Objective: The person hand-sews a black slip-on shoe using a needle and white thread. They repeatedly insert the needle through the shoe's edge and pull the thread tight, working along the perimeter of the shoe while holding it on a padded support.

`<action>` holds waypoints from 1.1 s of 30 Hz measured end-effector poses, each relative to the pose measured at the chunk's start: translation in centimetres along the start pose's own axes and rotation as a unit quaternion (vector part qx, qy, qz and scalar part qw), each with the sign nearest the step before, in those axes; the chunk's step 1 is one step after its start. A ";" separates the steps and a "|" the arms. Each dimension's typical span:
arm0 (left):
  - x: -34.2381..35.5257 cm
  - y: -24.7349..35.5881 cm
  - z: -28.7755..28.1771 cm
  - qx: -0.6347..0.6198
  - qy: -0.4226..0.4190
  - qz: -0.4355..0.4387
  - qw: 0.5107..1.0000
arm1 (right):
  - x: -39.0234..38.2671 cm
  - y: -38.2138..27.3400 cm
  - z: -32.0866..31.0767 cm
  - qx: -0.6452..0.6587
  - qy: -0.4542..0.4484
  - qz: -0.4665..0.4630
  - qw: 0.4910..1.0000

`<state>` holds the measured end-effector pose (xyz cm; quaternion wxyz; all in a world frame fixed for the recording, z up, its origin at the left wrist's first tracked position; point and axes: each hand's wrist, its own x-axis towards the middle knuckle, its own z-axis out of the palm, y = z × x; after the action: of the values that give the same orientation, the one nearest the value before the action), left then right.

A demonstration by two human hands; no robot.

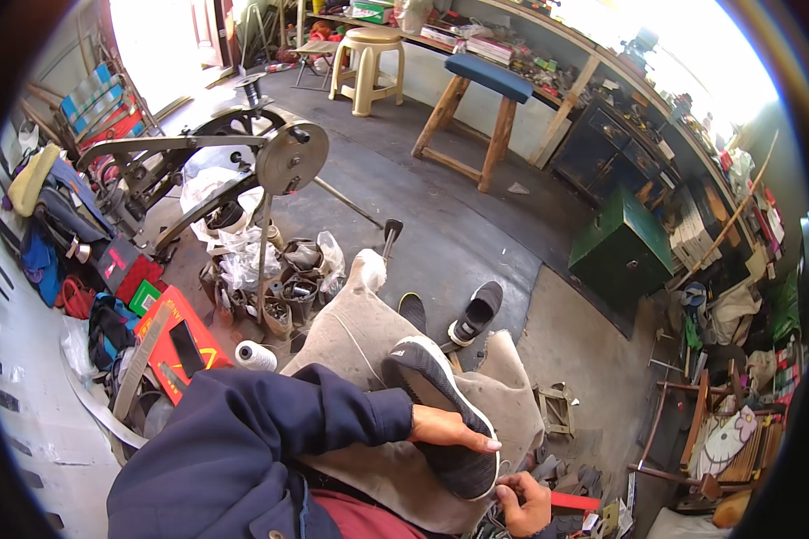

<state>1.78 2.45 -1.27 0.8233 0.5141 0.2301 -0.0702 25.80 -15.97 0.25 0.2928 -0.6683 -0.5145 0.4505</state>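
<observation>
At six o'clock, black sneaker (466,472) was clasped over lap cloth (505,384) by left hand (449,428), right hand (525,507) pinched together at five, contents indistinct, edge work seemingly underway, steady bracing needed next.

dark floor sheeting (503,234) (paler bare floor (575,368) shows to its right) carries a cream plastic stool (366,79), a blue-topped wooden stool (489,79), a green box (622,242) and a dark shoe (479,308). in the foreground, a stained, rumpled gray cloth (360,463) bears a white-edged black shoe (458,465).
</observation>
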 end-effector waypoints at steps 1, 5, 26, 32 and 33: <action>0.3 -0.2 0.0 0.007 0.000 0.004 1.000 | 0.2 -0.5 -0.2 -0.038 -0.013 -0.019 0.999; 0.8 -1.1 -0.4 -0.043 -0.015 0.037 0.998 | 1.3 -1.2 0.1 0.063 -0.061 0.014 0.996; 0.3 -0.7 0.5 -0.205 0.059 -0.043 0.976 | -2.0 0.2 1.8 0.409 -0.086 -0.001 0.908; 1.0 -1.7 0.5 -0.275 0.055 -0.047 0.959 | -3.6 1.1 -2.5 0.588 0.274 -0.060 0.759; 1.2 -1.9 0.6 -0.276 0.065 -0.042 0.958 | -3.2 1.6 -1.9 0.548 0.261 -0.061 0.792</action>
<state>2.40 1.16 -3.14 0.9127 0.2607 0.3146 -0.0048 27.94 -19.36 0.67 0.7598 -0.4552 -0.1250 0.4471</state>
